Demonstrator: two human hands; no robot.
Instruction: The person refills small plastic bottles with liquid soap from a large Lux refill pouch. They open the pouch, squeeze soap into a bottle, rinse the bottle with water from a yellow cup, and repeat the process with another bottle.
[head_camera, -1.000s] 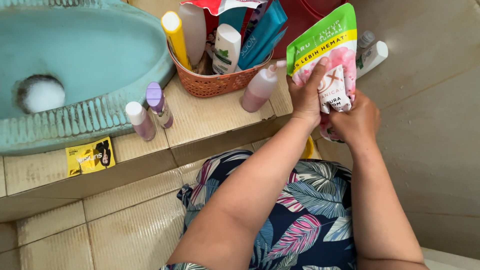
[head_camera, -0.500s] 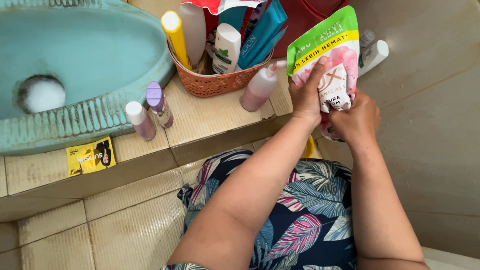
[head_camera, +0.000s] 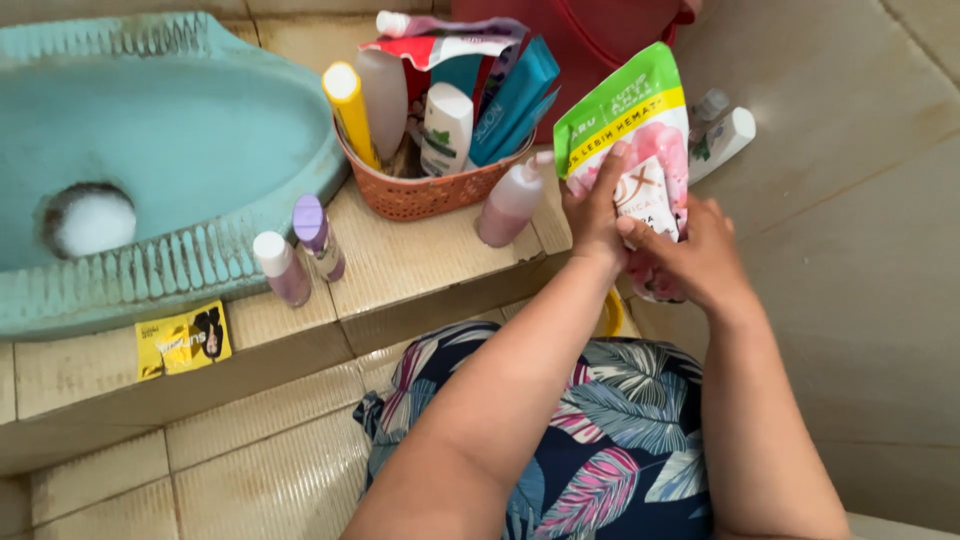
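Up close, both hands grip a green-and-pink refill pouch (head_camera: 640, 140), held upright above the edge of the tiled ledge (head_camera: 420, 270). Left hand (head_camera: 595, 210) clamps the pouch's left side with fingers curled over its front; right hand (head_camera: 690, 255) closes around its lower part. Just beside the left hand stands a pink pump bottle (head_camera: 510, 205), touching an orange basket (head_camera: 420, 195) crammed with tubes and bottles. Further left, two small capped bottles (head_camera: 300, 255) stand near a teal plastic basin (head_camera: 160, 150). A yellow sachet (head_camera: 183, 342) lies on the ledge.
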